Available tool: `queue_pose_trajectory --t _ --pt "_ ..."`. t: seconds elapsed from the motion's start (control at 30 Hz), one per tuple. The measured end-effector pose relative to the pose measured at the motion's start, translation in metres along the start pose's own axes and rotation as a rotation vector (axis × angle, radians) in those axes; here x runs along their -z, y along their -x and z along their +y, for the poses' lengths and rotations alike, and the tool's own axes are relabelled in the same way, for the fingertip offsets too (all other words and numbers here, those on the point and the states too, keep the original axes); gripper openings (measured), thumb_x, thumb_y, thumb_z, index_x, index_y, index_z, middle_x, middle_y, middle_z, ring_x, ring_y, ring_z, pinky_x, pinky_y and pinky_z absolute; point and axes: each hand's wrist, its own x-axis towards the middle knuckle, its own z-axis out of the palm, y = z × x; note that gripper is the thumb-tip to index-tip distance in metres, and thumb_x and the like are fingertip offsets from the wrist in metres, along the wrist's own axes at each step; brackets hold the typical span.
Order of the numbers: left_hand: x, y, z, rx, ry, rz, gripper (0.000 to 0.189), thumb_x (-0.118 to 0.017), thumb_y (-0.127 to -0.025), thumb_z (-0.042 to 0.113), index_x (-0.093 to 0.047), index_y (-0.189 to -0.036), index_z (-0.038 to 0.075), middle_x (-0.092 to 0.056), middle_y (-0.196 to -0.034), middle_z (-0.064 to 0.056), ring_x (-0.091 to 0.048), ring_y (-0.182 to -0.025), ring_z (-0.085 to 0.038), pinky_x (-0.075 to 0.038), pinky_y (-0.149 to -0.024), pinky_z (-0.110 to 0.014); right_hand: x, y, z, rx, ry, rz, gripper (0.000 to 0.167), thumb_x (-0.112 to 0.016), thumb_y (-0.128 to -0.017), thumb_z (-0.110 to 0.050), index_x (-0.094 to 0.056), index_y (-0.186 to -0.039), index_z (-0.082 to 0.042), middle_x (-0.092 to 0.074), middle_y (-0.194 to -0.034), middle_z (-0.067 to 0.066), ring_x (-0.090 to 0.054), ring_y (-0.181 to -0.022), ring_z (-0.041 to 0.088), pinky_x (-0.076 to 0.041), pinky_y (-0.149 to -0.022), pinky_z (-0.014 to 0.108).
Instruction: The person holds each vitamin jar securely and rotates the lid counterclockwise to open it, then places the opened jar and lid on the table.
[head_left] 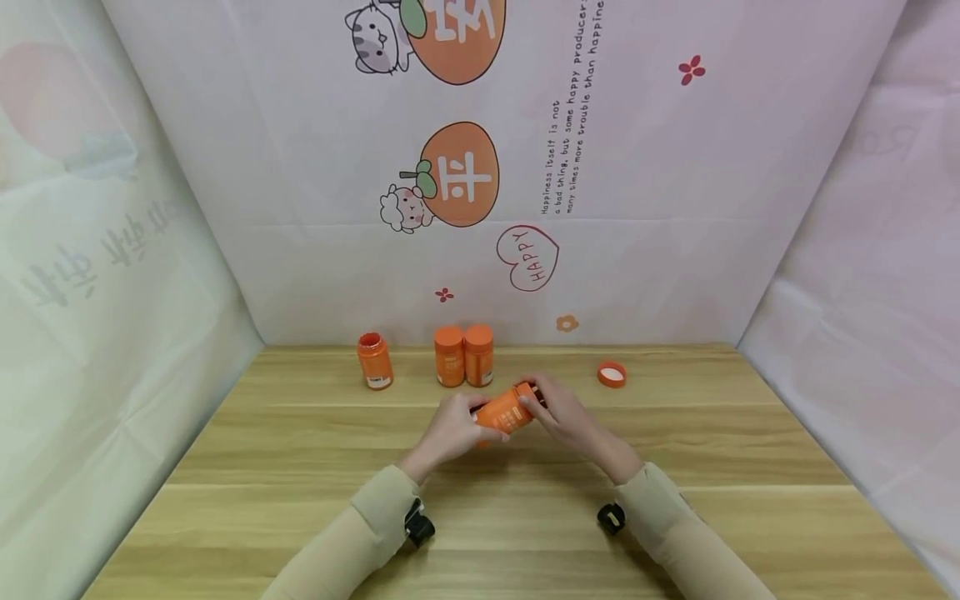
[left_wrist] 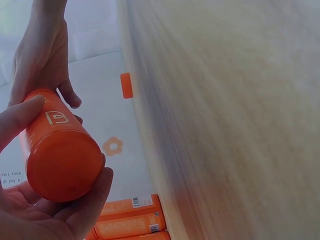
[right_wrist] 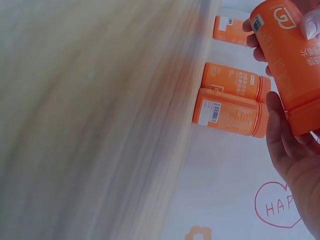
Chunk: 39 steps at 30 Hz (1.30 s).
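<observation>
An orange bottle (head_left: 504,412) is held tilted above the table between both hands, its capped end up to the right. The left hand (head_left: 452,430) grips its body near the base; in the left wrist view the round base (left_wrist: 65,165) faces the camera, thumb and fingers about it. At the other end, the right hand (head_left: 564,414) has its fingers and thumb around the orange cap (right_wrist: 305,118). Behind the hands stand two capped orange bottles (head_left: 450,358), side by side. An uncapped orange bottle (head_left: 376,363) stands to their left.
A loose orange cap (head_left: 612,374) lies with its white inside showing, at the back right of the wooden table (head_left: 517,542). White printed cloth (head_left: 637,208) rises behind the table's back edge, with more cloth at both sides.
</observation>
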Motion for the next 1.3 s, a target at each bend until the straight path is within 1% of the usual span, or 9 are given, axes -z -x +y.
queue_pose_trajectory --t 0.2,0.43,0.57,0.73,0.9,0.97,1.1,1.2,1.3 --pt "0.0004 -0.0004 -0.0012 -0.005 0.008 0.001 0.056 -0.084 -0.065 0.030 -0.067 -0.115 0.009 -0.068 -0.099 -0.003 -0.058 -0.081 -0.016 -0.049 -0.071 -0.033 0.0013 0.0022 0.0002 0.067 0.001 -0.009 0.030 -0.048 -0.099 -0.018 -0.048 -0.125 -0.003 -0.058 -0.112 0.011 -0.062 -0.095 0.019 -0.054 -0.077 0.029" --pt "0.0003 -0.0002 0.0001 -0.014 -0.001 -0.007 0.055 -0.084 -0.065 0.029 -0.067 -0.114 0.010 -0.068 -0.098 -0.002 -0.058 -0.080 -0.015 -0.049 -0.070 -0.032 0.0008 0.0044 0.0034 0.158 -0.028 0.016 0.029 -0.049 -0.098 -0.011 -0.049 -0.126 -0.004 -0.057 -0.116 0.010 -0.059 -0.096 0.015 -0.054 -0.079 0.031" --pt "-0.0002 0.0001 0.0009 -0.012 0.004 -0.007 0.056 -0.084 -0.065 0.030 -0.067 -0.115 0.011 -0.068 -0.099 -0.002 -0.059 -0.081 -0.015 -0.049 -0.071 -0.033 0.0012 0.0050 0.0024 0.161 -0.056 0.016 0.030 -0.049 -0.098 -0.011 -0.049 -0.127 -0.003 -0.056 -0.119 0.009 -0.058 -0.099 0.016 -0.054 -0.080 0.033" --pt "-0.0012 0.0000 0.0018 -0.014 -0.006 0.005 0.058 -0.084 -0.064 0.032 -0.067 -0.115 0.010 -0.069 -0.100 -0.002 -0.059 -0.081 -0.014 -0.049 -0.072 -0.032 0.0018 0.0056 0.0007 0.090 -0.070 0.028 0.030 -0.049 -0.099 -0.015 -0.051 -0.127 -0.004 -0.057 -0.121 0.007 -0.059 -0.103 0.019 -0.054 -0.081 0.033" --pt "-0.0023 0.0011 0.0030 -0.030 -0.024 0.013 0.055 -0.085 -0.064 0.029 -0.068 -0.114 0.012 -0.069 -0.098 0.000 -0.059 -0.080 -0.014 -0.049 -0.072 -0.032 0.0017 0.0050 -0.0002 -0.023 -0.088 0.059 0.026 -0.047 -0.100 -0.017 -0.055 -0.124 -0.012 -0.061 -0.119 0.006 -0.059 -0.103 0.020 -0.053 -0.081 0.031" --pt "-0.0028 0.0012 0.0028 -0.037 -0.028 0.011 0.055 -0.085 -0.063 0.028 -0.068 -0.113 0.012 -0.069 -0.099 0.000 -0.060 -0.081 -0.015 -0.048 -0.072 -0.033 0.0020 0.0045 -0.0007 -0.058 -0.099 0.069 0.026 -0.046 -0.100 -0.018 -0.055 -0.124 -0.012 -0.062 -0.119 0.007 -0.060 -0.102 0.020 -0.052 -0.081 0.031" --pt "-0.0042 0.0007 0.0021 -0.053 -0.044 0.008 0.056 -0.085 -0.063 0.028 -0.068 -0.114 0.011 -0.069 -0.099 -0.001 -0.060 -0.083 -0.019 -0.048 -0.072 -0.033 0.0022 0.0029 -0.0003 -0.095 -0.105 0.072 0.027 -0.045 -0.101 -0.017 -0.054 -0.125 -0.010 -0.063 -0.118 0.010 -0.061 -0.101 0.023 -0.052 -0.080 0.032" --pt "-0.0050 0.0007 0.0019 -0.064 -0.049 0.010 0.053 -0.085 -0.064 0.025 -0.068 -0.113 0.011 -0.069 -0.098 -0.002 -0.060 -0.083 -0.021 -0.048 -0.071 -0.034 0.0034 0.0024 -0.0020 -0.145 -0.103 0.058 0.028 -0.044 -0.101 -0.023 -0.055 -0.124 -0.012 -0.063 -0.115 0.009 -0.061 -0.098 0.021 -0.051 -0.078 0.030" --pt "-0.0053 0.0011 0.0022 -0.060 -0.061 0.022 0.052 -0.085 -0.064 0.023 -0.068 -0.112 0.012 -0.069 -0.096 -0.001 -0.060 -0.081 -0.019 -0.047 -0.070 -0.033 0.0052 0.0018 -0.0051 -0.222 -0.095 0.043 0.032 -0.044 -0.100 -0.033 -0.055 -0.124 -0.013 -0.063 -0.112 0.007 -0.060 -0.094 0.019 -0.051 -0.075 0.028"
